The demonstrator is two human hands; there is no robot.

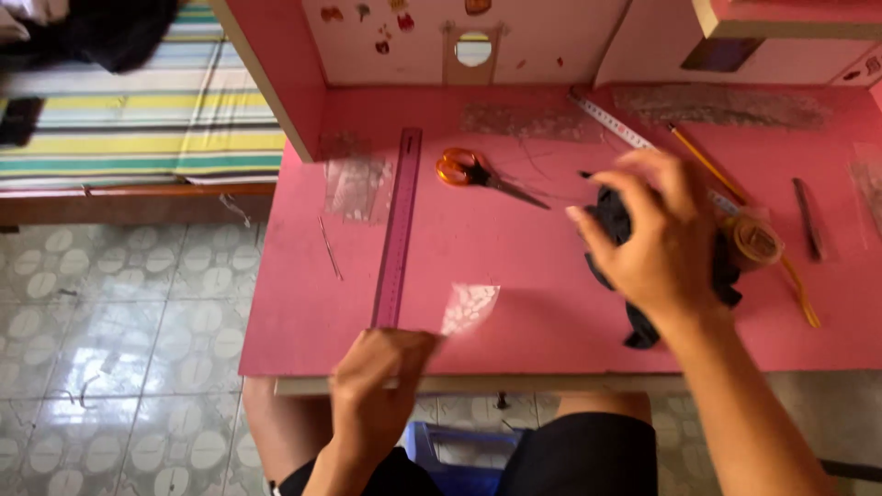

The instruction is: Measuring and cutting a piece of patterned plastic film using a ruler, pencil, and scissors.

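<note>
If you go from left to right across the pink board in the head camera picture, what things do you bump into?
Ruler → orange scissors → black cloth under the right hand → tape roll → dark stick.

Left hand (pixel 377 390) curled, fingers (pixel 409 344) pinched together; right hand (pixel 657 239) spread, palm down, fingers (pixel 597 230) bent.

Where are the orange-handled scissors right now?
In the head view, the scissors lie on the pink board, left of centre, between the purple ruler and the right hand on the black cloth.
</note>
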